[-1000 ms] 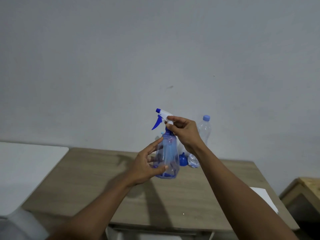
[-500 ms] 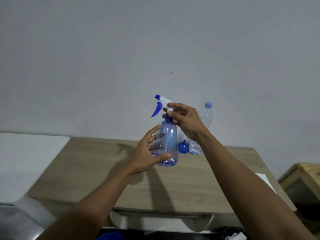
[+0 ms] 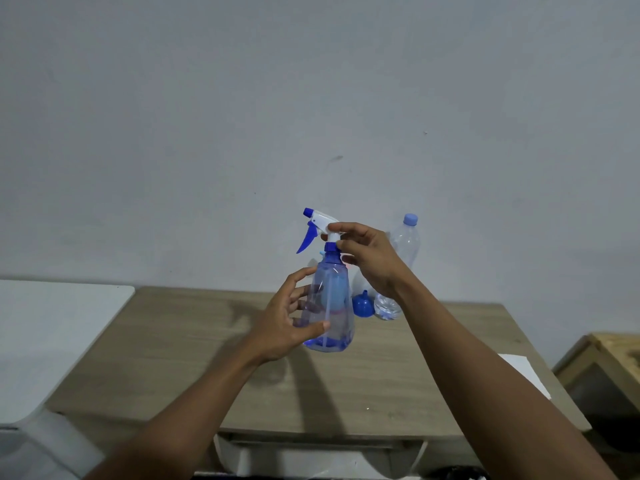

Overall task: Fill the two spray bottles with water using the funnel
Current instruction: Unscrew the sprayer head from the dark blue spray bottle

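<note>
Fingertips (image 3: 341, 227) of the right hand (image 3: 372, 261) pinched the trigger head (image 3: 320, 218), apparently to unscrew it, while the left hand (image 3: 284, 323) clasped the spray bottle (image 3: 334, 306) from nine o'clock.

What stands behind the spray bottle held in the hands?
Behind the spray bottle, a blue funnel and a clear water bottle stand on the table. A pale shape peeks out at its neck, perhaps the second bottle; the rest is covered.

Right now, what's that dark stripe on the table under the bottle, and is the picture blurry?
Head view: the stripe is a shadow on the table below the spray bottle and left hand; head view is dim, fairly sharp, without glare.
</note>
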